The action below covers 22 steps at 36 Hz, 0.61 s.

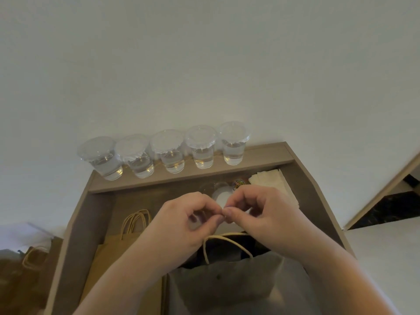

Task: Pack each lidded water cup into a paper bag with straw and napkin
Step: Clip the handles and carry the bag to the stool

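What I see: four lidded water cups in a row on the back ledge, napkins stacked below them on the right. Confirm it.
Not quite. The head view shows five lidded water cups, not four, in a row on the back ledge, with the napkins stacked below them on the right.

Clear glossy plastic cups (172,153), matt brown paper bag (127,248), wood-look shelf (261,153)

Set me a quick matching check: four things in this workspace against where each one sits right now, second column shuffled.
Things:
1. lidded cups
2. napkins
3. flat paper bags
4. open paper bag

Places:
A. standing at the near edge, mouth open
B. lying flat on the left
C. in a row on the back ledge
D. stacked at the far right

Pairs: 1-C, 2-D, 3-B, 4-A
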Each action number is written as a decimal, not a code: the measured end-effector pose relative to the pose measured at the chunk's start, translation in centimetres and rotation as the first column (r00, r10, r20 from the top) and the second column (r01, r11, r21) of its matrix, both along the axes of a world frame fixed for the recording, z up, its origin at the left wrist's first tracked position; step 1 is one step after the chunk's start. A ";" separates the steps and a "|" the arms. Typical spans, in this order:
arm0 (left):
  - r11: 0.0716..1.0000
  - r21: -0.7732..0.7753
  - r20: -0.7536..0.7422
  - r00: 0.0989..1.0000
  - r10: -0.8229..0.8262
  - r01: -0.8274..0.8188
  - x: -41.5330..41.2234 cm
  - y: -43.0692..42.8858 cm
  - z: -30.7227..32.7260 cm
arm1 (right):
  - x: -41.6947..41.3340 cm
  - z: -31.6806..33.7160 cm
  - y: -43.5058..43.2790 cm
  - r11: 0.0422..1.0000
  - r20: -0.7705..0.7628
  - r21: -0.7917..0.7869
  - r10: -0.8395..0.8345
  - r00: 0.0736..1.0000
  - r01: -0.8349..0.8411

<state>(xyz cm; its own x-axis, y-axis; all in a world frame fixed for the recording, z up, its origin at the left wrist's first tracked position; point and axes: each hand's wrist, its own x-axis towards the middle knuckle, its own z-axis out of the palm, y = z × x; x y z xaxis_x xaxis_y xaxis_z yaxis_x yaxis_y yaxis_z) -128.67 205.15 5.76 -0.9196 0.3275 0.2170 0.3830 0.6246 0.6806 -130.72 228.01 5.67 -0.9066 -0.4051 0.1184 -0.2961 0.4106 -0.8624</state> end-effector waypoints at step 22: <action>0.975 0.220 0.144 0.990 0.004 -0.036 0.8 -0.9 -0.5 | -1.0 0.1 -1.1 0.981 0.118 -0.178 0.095 0.989 -0.073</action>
<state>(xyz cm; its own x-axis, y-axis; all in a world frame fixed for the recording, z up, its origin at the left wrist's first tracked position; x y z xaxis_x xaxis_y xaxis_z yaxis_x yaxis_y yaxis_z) -127.87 204.28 5.27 -0.9520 0.2676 0.1484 0.2614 0.4590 0.8491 -131.70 226.91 5.75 -0.8824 -0.4635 0.0812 -0.2086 0.2307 -0.9504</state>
